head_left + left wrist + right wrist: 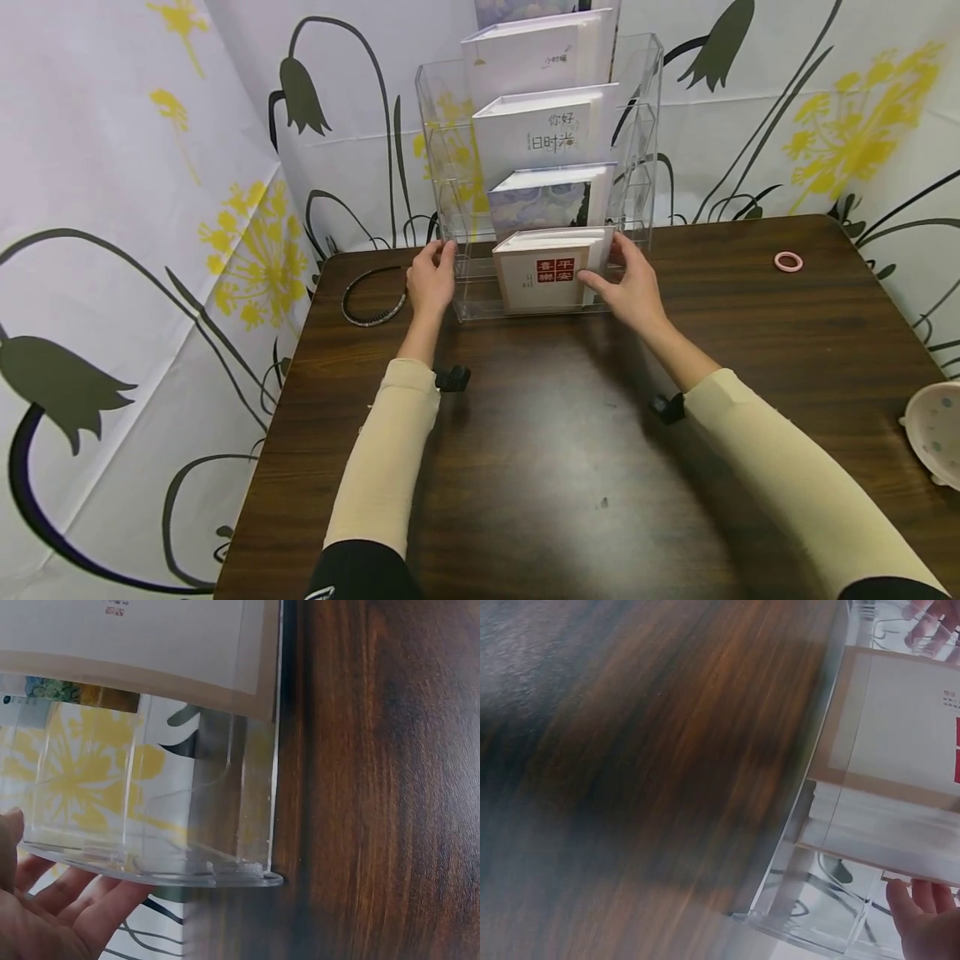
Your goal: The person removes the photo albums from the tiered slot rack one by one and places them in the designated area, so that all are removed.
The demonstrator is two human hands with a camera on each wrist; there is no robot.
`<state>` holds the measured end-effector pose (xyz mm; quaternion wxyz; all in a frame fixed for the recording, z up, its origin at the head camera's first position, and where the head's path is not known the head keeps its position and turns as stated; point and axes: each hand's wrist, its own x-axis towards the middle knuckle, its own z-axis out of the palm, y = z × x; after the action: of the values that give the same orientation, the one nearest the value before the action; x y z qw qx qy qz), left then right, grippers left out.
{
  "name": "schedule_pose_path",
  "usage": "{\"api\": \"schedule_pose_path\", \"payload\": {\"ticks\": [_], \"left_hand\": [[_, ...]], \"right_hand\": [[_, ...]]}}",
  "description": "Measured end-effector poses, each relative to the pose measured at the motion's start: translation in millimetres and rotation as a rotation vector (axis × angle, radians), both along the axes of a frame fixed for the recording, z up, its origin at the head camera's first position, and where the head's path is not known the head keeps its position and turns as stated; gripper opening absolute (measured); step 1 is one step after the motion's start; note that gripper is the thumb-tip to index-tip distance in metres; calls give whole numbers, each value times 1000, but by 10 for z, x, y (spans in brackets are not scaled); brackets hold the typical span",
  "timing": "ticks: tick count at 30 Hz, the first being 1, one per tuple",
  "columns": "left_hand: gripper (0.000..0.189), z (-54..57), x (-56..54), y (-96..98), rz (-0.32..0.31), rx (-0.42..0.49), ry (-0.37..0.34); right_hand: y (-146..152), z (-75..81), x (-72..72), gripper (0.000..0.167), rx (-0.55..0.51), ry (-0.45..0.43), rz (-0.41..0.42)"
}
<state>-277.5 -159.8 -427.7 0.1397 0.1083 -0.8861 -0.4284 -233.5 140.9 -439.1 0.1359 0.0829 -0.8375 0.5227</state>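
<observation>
One broad tabletop [525,458] lies nearest; beyond, the left hand [431,285] grips the clear rack [480,292] by its side, and the right hand [632,290] pinches the front book [542,277] in the lowest tier. Handling that book seems the step; the next move calls for a steady rack.

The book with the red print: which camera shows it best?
The head view: nearly all of the book shows, red print included. The left wrist view shows only part of it; the right wrist view crops the print.
</observation>
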Motion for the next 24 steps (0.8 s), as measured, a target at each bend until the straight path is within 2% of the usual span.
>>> {"api": "schedule_pose_path", "payload": {"ticks": [4, 12, 20, 24], "left_hand": [[46, 2, 3, 11, -3, 36, -27], [42, -3, 32, 10, 13, 64, -4], [46, -7, 27, 12, 10, 66, 1], [45, 4, 38, 7, 10, 69, -19]], "right_hand": [[0, -4, -39, 67, 0, -7, -6], [8, -13, -96, 71, -48, -64, 11], [23, 1, -128, 49, -43, -109, 48], [33, -7, -141, 48, -34, -121, 82]]}}
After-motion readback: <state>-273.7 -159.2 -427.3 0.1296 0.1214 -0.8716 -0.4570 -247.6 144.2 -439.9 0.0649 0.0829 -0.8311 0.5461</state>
